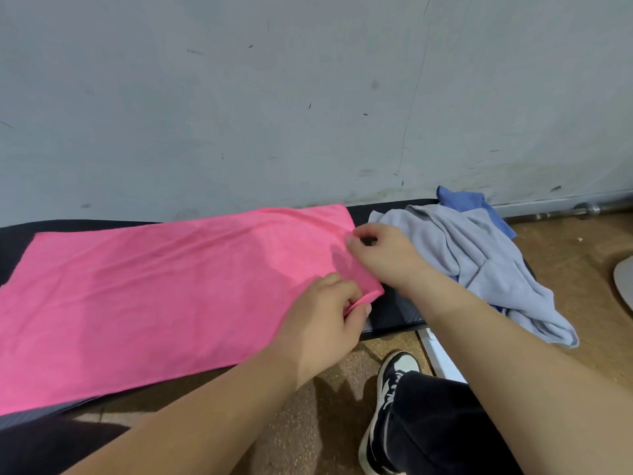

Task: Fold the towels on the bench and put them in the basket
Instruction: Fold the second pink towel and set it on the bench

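A pink towel [164,286] lies spread flat along the black padded bench [394,317]. My left hand [325,323] pinches the towel's near right corner, which is lifted and curled. My right hand [383,252] pinches the far part of the same right edge between thumb and fingers. A crumpled light grey towel [479,262] lies heaped on the bench's right end and hangs over the edge. A blue towel [469,200] lies behind and under it. No basket is in view.
A scuffed grey wall [308,97] rises right behind the bench. The floor [565,269] is brown and speckled. My foot in a black and white shoe [390,399] stands near the bench's front edge. A pale round object [625,282] shows at the right edge.
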